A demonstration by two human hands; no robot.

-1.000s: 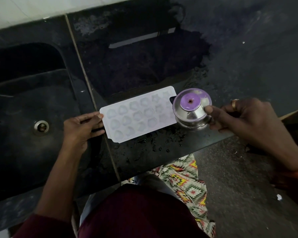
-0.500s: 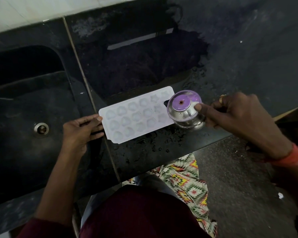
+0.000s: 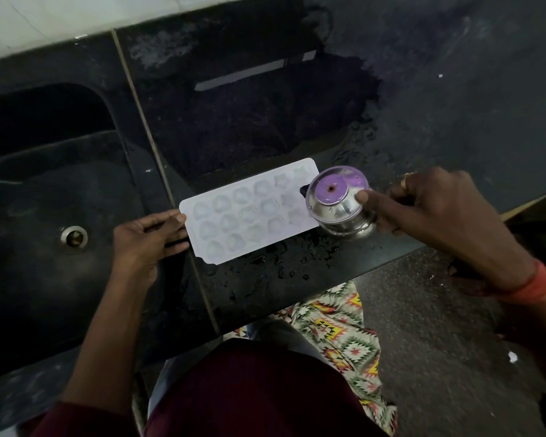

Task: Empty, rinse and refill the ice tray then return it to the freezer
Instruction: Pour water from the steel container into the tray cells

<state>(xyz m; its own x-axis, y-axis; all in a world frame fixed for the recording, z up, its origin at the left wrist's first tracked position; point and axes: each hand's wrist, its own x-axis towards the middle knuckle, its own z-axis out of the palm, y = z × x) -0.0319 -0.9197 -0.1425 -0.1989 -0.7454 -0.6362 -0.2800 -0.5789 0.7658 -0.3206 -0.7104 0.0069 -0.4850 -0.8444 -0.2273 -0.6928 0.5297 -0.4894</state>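
A white ice tray point(image 3: 234, 216) with several shaped cavities lies flat on the wet black counter point(image 3: 281, 272), just right of the sink. My left hand point(image 3: 145, 238) holds the tray's left short edge, thumb on top. My right hand point(image 3: 429, 206) grips a small steel cup point(image 3: 341, 203) whose inside reflects purple. The cup is tilted over the tray's right end, its mouth facing up towards me. Whether water is flowing out I cannot tell.
A black sink point(image 3: 44, 216) with a metal drain point(image 3: 73, 236) lies to the left. Water drops speckle the counter by its front edge. A long dark knife-like object point(image 3: 252, 74) rests farther back. Floor and patterned cloth point(image 3: 338, 329) show below.
My right hand has brought the steel cup leftwards, from just beside the tray's right end to over it. The left hand and tray have stayed put.
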